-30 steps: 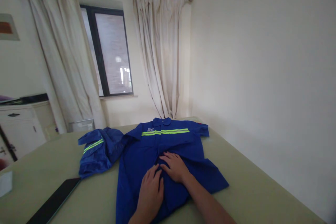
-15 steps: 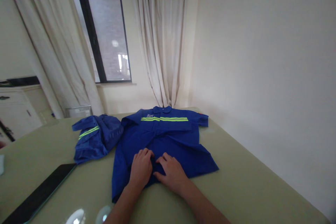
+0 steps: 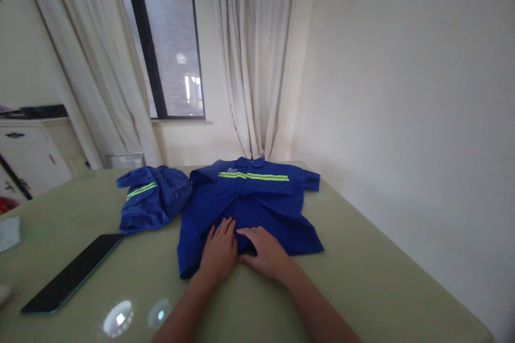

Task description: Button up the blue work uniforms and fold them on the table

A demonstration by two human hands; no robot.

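Observation:
A blue short-sleeved work shirt (image 3: 257, 201) with yellow-green reflective stripes across the chest lies spread on the table, collar pointing away from me. My left hand (image 3: 219, 249) rests flat on its lower front, fingers stretched out. Just to the right, my right hand (image 3: 265, 253) lies at the hem with thumb and fingers apart, a gap showing between them. Its fingertips touch the cloth near the front opening. Left of the shirt is a second blue garment (image 3: 155, 198) with the same stripes, bunched up and close against the shirt's sleeve.
A long black flat panel (image 3: 74, 273) lies on the greenish table (image 3: 382, 289) at the left. Near the left edge is a pale item (image 3: 9, 233). A wall (image 3: 410, 118) runs along the table's right side; curtains (image 3: 261, 64) hang behind.
The left fingers have flattened and spread on the cloth. The shirt's lower edge has shifted and is drawn up slightly, and the camera view has tilted a little.

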